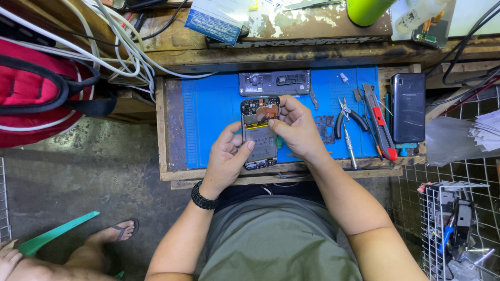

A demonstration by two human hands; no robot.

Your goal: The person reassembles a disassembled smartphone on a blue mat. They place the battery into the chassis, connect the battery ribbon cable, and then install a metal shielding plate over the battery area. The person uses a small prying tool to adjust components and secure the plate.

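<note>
Both hands hold an opened phone (259, 132) over the blue mat (208, 109). The left hand (226, 158) cups its lower edge from 7 o'clock; the right hand (297, 127) pinches its upper right side. Pliers (346, 117) and a cutter (379, 120) lie at 3 o'clock, and a phone frame (274, 82) at 12.

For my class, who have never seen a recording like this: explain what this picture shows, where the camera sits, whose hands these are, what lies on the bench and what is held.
The one picture comes from a camera worn on a person's head, looking down at their own two bare hands and lap. The left hand grips an opened phone with its inner parts showing, held over a blue work mat. The right hand pinches at the phone's upper part. On the mat lie a phone frame, pliers, a utility knife and a small circuit board. A dark closed phone rests at the right edge. Another person's foot in a sandal shows lower left.
</note>
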